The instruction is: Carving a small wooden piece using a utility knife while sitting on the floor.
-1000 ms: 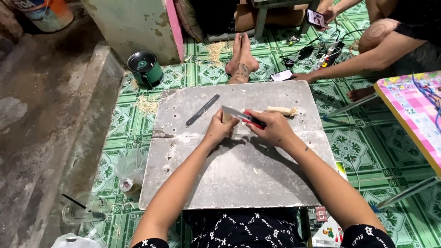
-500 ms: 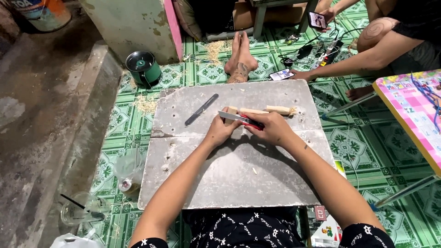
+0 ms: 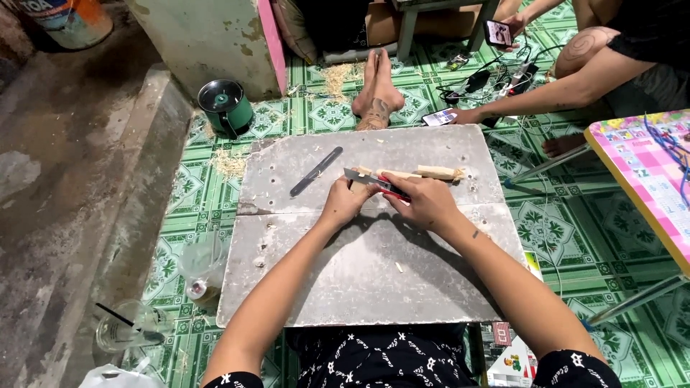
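Hiding the stick's [image 3: 420, 173] near end, both hands' [image 3: 346, 202] [image 3: 425, 203] grip stays closed; right holds knife [image 3: 375, 182].

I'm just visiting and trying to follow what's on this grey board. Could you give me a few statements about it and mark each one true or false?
1. The right hand holds a red-handled utility knife. True.
2. The left hand rests flat on the floor tiles. False: it is on the grey board, at the wooden stick.
3. A dark flat tool lies loose on the board, left of the hands. True.
4. The green round tin stands on the board. False: it stands on the floor beyond the board's far left corner.
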